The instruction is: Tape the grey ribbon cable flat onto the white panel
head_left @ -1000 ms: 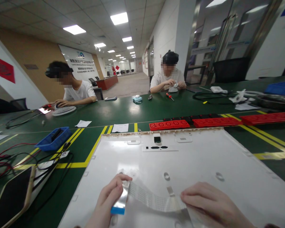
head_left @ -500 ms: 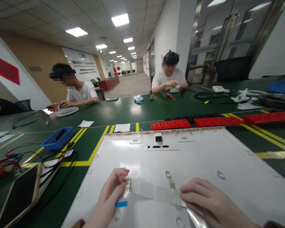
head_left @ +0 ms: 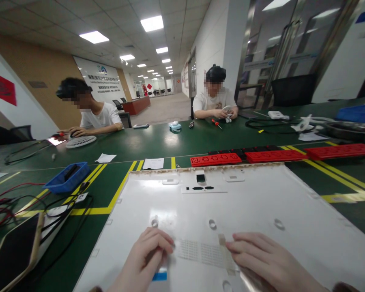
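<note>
Left hand (head_left: 150, 255) shifts toward right hand (head_left: 263, 256), flat cable (head_left: 200, 252) between their fingers; whether either grips is unclear.

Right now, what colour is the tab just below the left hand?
The tab is bright blue, and it shows best in the head view.

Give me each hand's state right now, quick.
Left hand: curled at the left end of the ribbon cable; grip cannot be told.
Right hand: slightly bent at its right end; grip cannot be told.
</note>
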### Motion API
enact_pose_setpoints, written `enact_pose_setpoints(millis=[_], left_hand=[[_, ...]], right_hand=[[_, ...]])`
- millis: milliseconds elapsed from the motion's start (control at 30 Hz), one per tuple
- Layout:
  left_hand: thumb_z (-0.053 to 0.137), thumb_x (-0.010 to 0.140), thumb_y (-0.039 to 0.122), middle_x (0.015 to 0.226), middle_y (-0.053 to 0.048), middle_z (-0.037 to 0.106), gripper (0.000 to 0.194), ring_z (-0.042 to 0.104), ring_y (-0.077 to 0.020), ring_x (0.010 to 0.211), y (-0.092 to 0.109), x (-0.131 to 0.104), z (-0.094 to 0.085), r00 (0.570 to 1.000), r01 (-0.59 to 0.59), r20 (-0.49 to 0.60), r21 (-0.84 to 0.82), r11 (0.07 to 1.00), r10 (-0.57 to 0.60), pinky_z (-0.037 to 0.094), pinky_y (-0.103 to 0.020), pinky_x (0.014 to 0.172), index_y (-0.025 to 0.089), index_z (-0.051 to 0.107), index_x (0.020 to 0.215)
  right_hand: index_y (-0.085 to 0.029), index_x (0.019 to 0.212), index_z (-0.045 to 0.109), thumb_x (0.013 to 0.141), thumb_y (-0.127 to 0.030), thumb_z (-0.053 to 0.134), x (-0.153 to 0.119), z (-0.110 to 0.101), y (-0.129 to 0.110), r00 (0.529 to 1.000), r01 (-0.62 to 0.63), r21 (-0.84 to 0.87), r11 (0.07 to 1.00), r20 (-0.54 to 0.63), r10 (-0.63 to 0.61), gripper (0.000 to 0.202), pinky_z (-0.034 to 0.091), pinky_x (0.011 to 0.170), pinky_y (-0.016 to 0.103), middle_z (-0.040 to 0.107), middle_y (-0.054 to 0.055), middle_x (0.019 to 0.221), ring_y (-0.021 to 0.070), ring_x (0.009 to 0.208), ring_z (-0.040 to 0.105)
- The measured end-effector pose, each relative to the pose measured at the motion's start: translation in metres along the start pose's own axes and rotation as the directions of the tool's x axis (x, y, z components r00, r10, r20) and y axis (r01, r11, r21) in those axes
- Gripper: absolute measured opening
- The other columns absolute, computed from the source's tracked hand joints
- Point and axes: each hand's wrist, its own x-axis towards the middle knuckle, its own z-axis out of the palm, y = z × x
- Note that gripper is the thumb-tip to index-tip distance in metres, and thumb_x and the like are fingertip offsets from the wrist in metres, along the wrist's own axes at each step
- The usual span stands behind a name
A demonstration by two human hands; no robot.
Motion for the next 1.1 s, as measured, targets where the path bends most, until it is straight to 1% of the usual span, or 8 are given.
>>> enact_pose_setpoints(millis=[167, 333, 433, 567, 767, 900, 1000, 1100], left_hand=[[0.036, 0.089, 0.006, 0.106, -0.004, 0.061, 0.028, 0.054, -0.0147, 0.099, -0.002, -0.001, -0.006, 0.983, -0.161, 0.123, 0.231, 0.959, 0.136, 0.045, -0.026, 0.085, 0.022, 0.057, 0.097], [0.038, 0.086, 0.003, 0.11, -0.004, 0.062, 0.029, 0.057, -0.0141, 0.097, 0.001, 0.002, -0.014, 0.961, -0.248, 0.208, 0.359, 0.9, 0.183, 0.047, -0.023, 0.083, 0.021, 0.058, 0.097], [0.039, 0.086, 0.002, 0.11, -0.004, 0.063, 0.028, 0.059, -0.0135, 0.097, 0.005, 0.004, -0.017, 0.959, -0.257, 0.208, 0.363, 0.896, 0.19, 0.048, -0.021, 0.084, 0.02, 0.058, 0.095], [0.04, 0.087, 0.005, 0.109, -0.005, 0.064, 0.026, 0.059, -0.0123, 0.098, 0.007, 0.005, -0.018, 0.957, -0.266, 0.21, 0.363, 0.893, 0.2, 0.049, -0.02, 0.085, 0.02, 0.059, 0.097], [0.047, 0.085, 0.01, 0.117, -0.006, 0.063, 0.028, 0.059, -0.0142, 0.106, 0.011, 0.005, -0.017, 0.945, -0.303, 0.249, 0.415, 0.858, 0.213, 0.048, -0.023, 0.093, 0.021, 0.059, 0.108], [0.049, 0.086, 0.015, 0.121, -0.005, 0.062, 0.032, 0.059, -0.0167, 0.109, 0.015, 0.004, -0.021, 0.944, -0.296, 0.27, 0.431, 0.852, 0.191, 0.047, -0.027, 0.097, 0.024, 0.058, 0.116], [0.042, 0.091, 0.022, 0.126, -0.003, 0.058, 0.037, 0.054, -0.0185, 0.116, 0.014, 0.001, -0.026, 0.935, -0.323, 0.277, 0.406, 0.855, 0.222, 0.043, -0.031, 0.102, 0.026, 0.052, 0.126], [0.029, 0.095, 0.027, 0.129, -0.003, 0.056, 0.041, 0.052, -0.0187, 0.119, 0.009, -0.001, -0.028, 0.913, -0.393, 0.247, 0.321, 0.862, 0.324, 0.042, -0.032, 0.103, 0.027, 0.048, 0.131]], right_hand=[[-0.02, 0.109, 0.063, 0.079, -0.008, 0.053, -0.001, -0.007, 0.001, 0.994, 0.111, -0.071, 0.991, 0.008, -0.111, 0.033, 0.05, 0.088, 0.024, 0.063, 0.003, 0.118, 0.017, 0.106, 0.059], [-0.019, 0.111, 0.063, 0.073, -0.004, 0.051, -0.002, -0.008, 0.001, 0.992, 0.117, -0.072, 0.99, 0.044, -0.114, 0.043, 0.05, 0.09, 0.024, 0.059, 0.003, 0.123, 0.0171, 0.11, 0.058], [-0.017, 0.111, 0.063, 0.07, -0.001, 0.048, -0.001, -0.007, 0.001, 0.994, 0.103, -0.072, 0.992, 0.049, -0.099, 0.047, 0.051, 0.089, 0.023, 0.061, 0.003, 0.122, 0.0162, 0.108, 0.059], [-0.017, 0.12, 0.058, 0.074, -0.004, 0.051, 0.001, -0.005, 0.001, 0.996, 0.061, -0.03, 0.998, 0.066, -0.059, 0.048, 0.049, 0.092, 0.022, 0.061, 0.004, 0.122, 0.0148, 0.11, 0.058], [-0.02, 0.122, 0.058, 0.073, -0.003, 0.051, 0.001, -0.007, -0.001, 0.997, 0.031, -0.024, 0.999, 0.078, -0.029, 0.051, 0.048, 0.095, 0.022, 0.06, 0.001, 0.122, 0.014, 0.109, 0.059], [-0.02, 0.129, 0.052, 0.07, -0.002, 0.049, -0.001, -0.009, -0.002, 0.994, 0.042, -0.04, 0.998, 0.098, -0.038, 0.062, 0.048, 0.095, 0.022, 0.054, 0.001, 0.13, 0.0152, 0.114, 0.056], [-0.02, 0.134, 0.047, 0.068, -0.001, 0.048, -0.004, -0.007, 0.0, 0.993, 0.032, -0.023, 0.999, 0.114, -0.029, 0.069, 0.047, 0.095, 0.022, 0.048, 0.001, 0.134, 0.0157, 0.118, 0.052], [-0.02, 0.138, 0.041, 0.072, -0.003, 0.049, -0.006, -0.005, 0.004, 0.99, 0.048, 0.003, 0.999, 0.132, -0.048, 0.069, 0.045, 0.098, 0.023, 0.046, 0.002, 0.136, 0.0156, 0.121, 0.049]])
